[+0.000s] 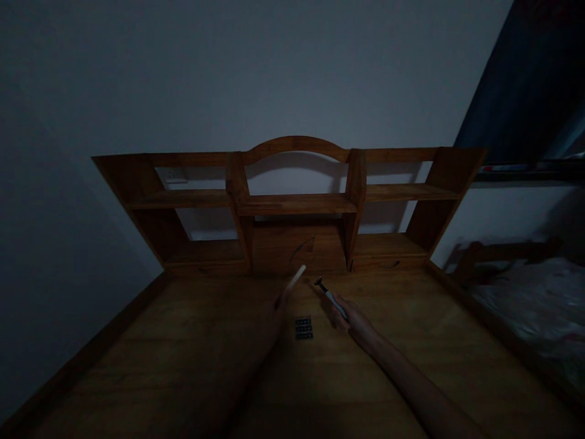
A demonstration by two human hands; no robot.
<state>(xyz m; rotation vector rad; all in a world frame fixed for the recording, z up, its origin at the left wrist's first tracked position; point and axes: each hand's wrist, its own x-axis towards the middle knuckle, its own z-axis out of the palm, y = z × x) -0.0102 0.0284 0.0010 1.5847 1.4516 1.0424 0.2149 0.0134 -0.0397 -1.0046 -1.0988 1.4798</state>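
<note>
The scene is dim. My left hand point(280, 308), mostly in shadow, is closed around the lower end of a pale flat stick point(297, 277), whose rounded tip points up and to the right. In my right hand point(350, 316) is a slim tool with a light grey handle point(337, 305) and a small dark crosswise head, like a razor. The tool's head points up-left, near the stick's tip but apart from it. Between and just below my hands, three dark strips point(304, 328) with small light marks lie in a stack of rows on the desk. Their kind is unclear.
The wooden desk point(393, 378) has raised side edges. At its back stands a wooden shelf unit point(297, 204) with an arched top, against a pale wall point(274, 73). To the right are a dark curtain point(525, 91) and a pale plastic-like heap point(539, 299).
</note>
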